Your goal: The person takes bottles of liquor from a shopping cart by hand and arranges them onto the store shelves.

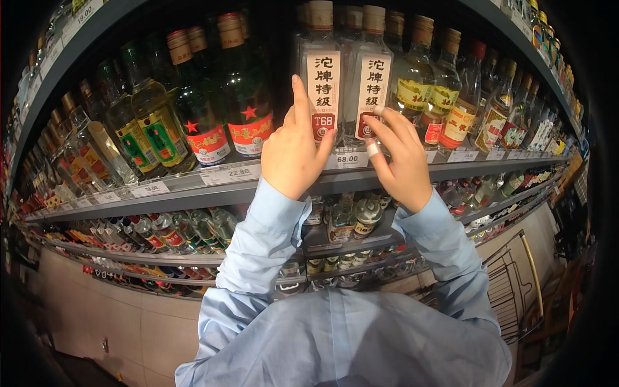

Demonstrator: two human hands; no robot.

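Note:
Two clear square liquor bottles with tall white and red labels, a left one point(323, 67) and a right one point(375, 65), stand upright side by side on the shelf. My left hand point(296, 140) is at the left bottle's lower left, index finger pointing up along its side and thumb over the label's lower edge. At the lower label of the right bottle is my right hand point(399, 155), fingers bent and spread, a white band round one finger. Whether its fingertips touch the glass cannot be told. Green bottles with red star labels point(249, 96) stand left of my left hand.
A grey shelf edge point(222, 191) with price tags runs below the hands. Yellow-labelled bottles point(414, 92) stand to the right, green-and-yellow-labelled ones point(162, 130) to the left. Lower shelves hold more bottles point(367, 215). A wire shopping cart point(508, 290) stands at lower right on the tiled floor.

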